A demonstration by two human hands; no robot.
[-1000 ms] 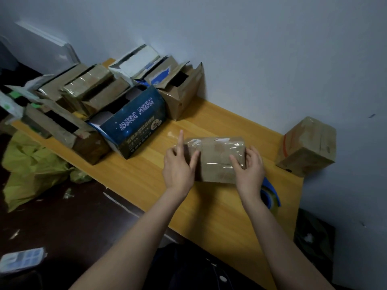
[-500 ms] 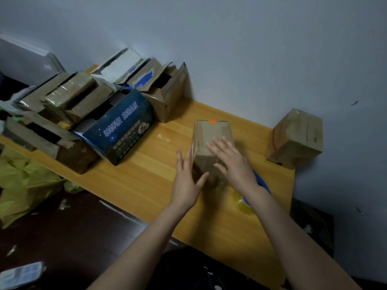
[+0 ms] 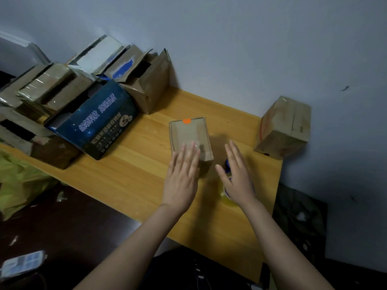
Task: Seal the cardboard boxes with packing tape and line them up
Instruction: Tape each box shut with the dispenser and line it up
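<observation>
The small cardboard box point(image 3: 189, 136), marked with an orange dot at its far edge and glossed with clear tape, is set on the wooden table point(image 3: 136, 174). The left hand point(image 3: 182, 174) is laid flat on the near part of the box's top, fingers straight and nothing gripped. Just right of the box, apart from it, the right hand point(image 3: 236, 178) is held open with fingers extended over a blue-and-yellow tape roll point(image 3: 225, 197). Contact with the roll cannot be told. Farther right of the box, a sealed cardboard box point(image 3: 287, 126) is seen against the wall. Left of the box, a dark blue printed carton point(image 3: 98, 122) is placed, with open cardboard boxes point(image 3: 146, 84) piled beyond it.
</observation>
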